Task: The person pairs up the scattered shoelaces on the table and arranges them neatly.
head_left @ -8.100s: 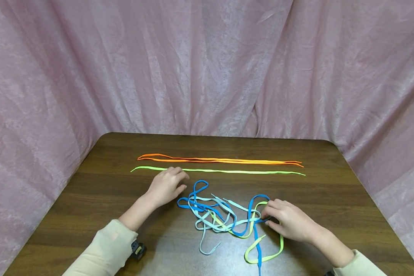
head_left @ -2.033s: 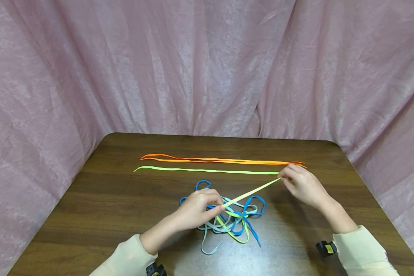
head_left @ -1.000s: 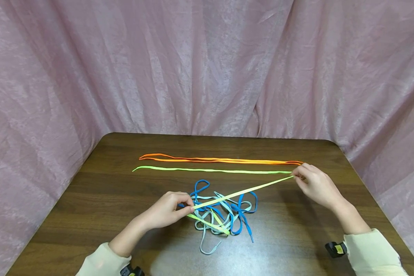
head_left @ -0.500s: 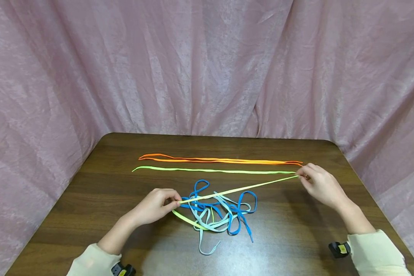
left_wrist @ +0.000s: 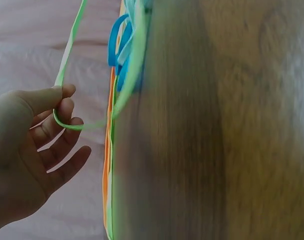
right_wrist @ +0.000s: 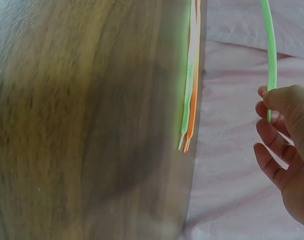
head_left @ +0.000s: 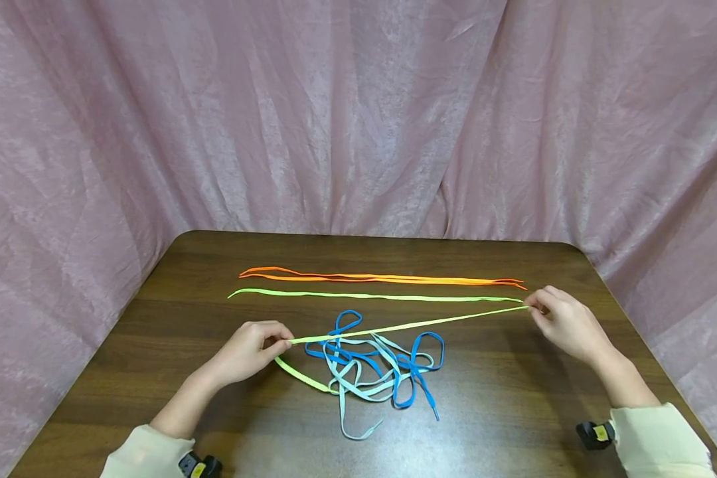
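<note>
Between my two hands a yellow-green shoelace is stretched above the table. My left hand pinches it between thumb and forefinger, and the rest of the lace hangs in a curve from there back to the pile. At the other side my right hand pinches the lace near its end; a short tip sticks out below the fingers in the right wrist view. Under the taut lace lies a loose tangle of a blue shoelace and pale aqua shoelaces.
Farther back, orange shoelaces lie straight side by side. A single green shoelace lies parallel in front of them. The brown wooden table ends at a pink curtain.
My hands have moved apart, the left one leftward and the right one slightly right, drawing the yellow-green shoelace out of the tangle. Earlier, neither hand held it stretched.
</note>
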`<state>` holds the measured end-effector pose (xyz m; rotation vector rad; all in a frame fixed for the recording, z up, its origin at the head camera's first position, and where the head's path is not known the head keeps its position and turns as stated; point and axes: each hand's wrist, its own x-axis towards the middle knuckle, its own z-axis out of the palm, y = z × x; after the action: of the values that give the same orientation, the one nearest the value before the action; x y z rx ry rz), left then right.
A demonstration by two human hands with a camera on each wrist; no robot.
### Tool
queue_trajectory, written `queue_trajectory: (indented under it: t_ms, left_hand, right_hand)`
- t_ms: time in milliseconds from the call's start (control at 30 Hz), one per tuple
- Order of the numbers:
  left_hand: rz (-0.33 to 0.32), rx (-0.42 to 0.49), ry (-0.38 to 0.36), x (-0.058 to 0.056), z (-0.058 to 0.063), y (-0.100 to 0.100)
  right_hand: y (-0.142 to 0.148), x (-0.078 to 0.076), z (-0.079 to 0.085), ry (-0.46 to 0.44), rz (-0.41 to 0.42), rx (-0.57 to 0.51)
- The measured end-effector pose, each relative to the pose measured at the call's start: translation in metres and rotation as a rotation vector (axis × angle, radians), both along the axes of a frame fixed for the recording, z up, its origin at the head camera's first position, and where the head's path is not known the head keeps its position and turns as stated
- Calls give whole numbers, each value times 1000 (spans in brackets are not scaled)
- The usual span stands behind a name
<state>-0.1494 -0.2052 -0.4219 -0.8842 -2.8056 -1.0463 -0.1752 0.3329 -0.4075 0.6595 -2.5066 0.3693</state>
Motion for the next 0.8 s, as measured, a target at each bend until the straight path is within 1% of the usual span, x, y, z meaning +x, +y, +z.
queue_trajectory:
  t_ms: [200,500,800]
  left_hand:
    - [72,-26,19,-5,-3,-14]
    - [191,-72,-22,-16,-11,-36]
    - [248,-98,6,-28,-20,-57]
  right_hand:
    - [6,2,-5,-13,-12,4]
    - [12,2,-11,-19,-15,3]
    - [16,1,-15,-32,-13,16]
